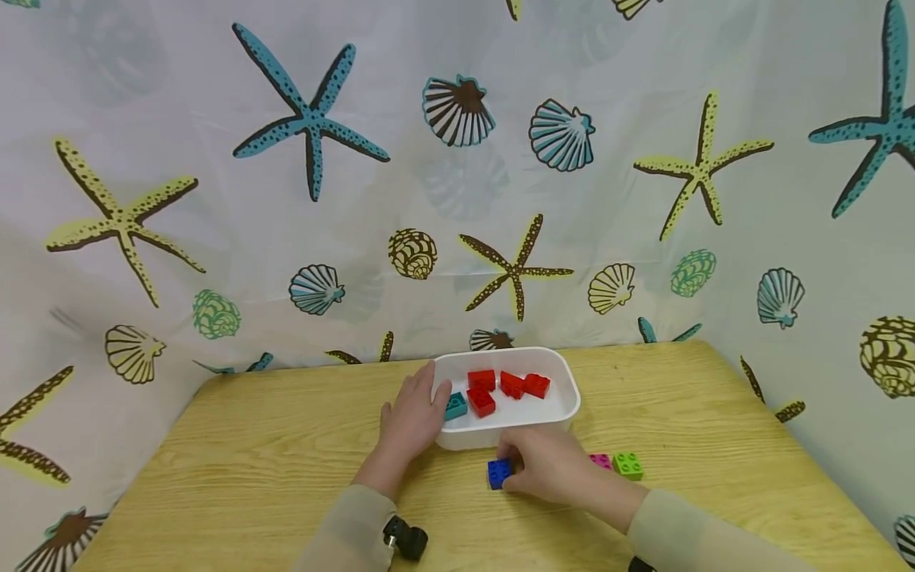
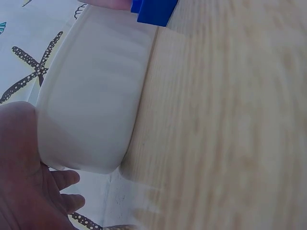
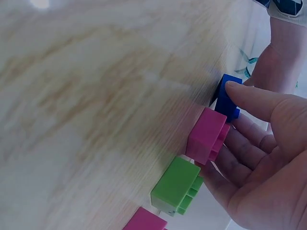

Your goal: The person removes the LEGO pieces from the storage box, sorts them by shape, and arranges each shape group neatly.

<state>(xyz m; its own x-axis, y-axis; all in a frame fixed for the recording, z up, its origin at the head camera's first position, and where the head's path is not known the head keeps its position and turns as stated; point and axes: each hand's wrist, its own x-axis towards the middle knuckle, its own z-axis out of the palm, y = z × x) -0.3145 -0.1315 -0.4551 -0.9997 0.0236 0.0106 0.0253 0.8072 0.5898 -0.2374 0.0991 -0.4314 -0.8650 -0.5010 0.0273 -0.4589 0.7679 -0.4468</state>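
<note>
A white plastic box (image 1: 472, 439) stands on the table. Its left end is held by my left hand (image 1: 413, 413), thumb over the rim and the other fingers along the outside. Inside lie several red bricks (image 1: 481, 402) and a teal brick (image 1: 455, 406) beside that thumb. In front of the box, my right hand (image 1: 543, 465) pinches a blue brick (image 1: 498, 474) between thumb and fingers. The right wrist view shows a pink brick (image 3: 207, 135) and a green brick (image 3: 176, 186) in a row beside the blue one, under the curve of the hand.
Right of my right hand, another pink brick (image 1: 600, 461) and another green brick (image 1: 628, 465) sit on the wooden table (image 1: 272, 461). A curtain (image 1: 400, 183) with starfish and shells hangs behind the box and along both sides.
</note>
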